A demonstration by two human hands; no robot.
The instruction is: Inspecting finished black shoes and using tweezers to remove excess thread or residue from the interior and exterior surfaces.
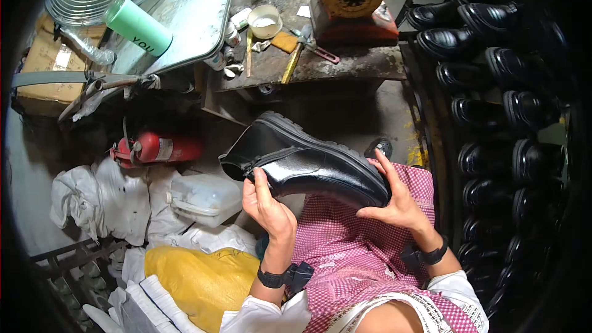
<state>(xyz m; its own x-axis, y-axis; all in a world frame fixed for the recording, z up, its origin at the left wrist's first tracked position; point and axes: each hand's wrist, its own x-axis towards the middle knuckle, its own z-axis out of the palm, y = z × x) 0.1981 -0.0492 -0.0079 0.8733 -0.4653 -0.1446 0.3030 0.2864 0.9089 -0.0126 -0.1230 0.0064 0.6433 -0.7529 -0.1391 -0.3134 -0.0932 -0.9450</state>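
Two bare hands hold one glossy black leather ankle boot (308, 163) in the air above the person's lap, which is covered by a pink-and-white checked apron (354, 253). The left hand (266, 206) is closed around the boot's ankle opening, thumb and fingers curled at the collar; the right hand (394, 200) is spread flat and pressed against the toe end. Gripped at both ends like this, the boot lies on its side with its ridged black sole turned away from the person and its shiny upper facing the camera, seemingly so the leather can be looked over. Each wrist wears a dark strap.

Beyond the boot's sole stands a worn, stained workbench (345, 65) carrying a small white tub (265, 21), hand tools and a red-and-yellow machine (353, 0). Left of the boot, a red fire extinguisher (157, 148) lies on the floor, with a white plastic jerrycan (203, 197) and a yellow sack (197, 277) nearer the person. Right of the boot, a rack holds rows of matching black boots (493, 86), toes outward, within reach.
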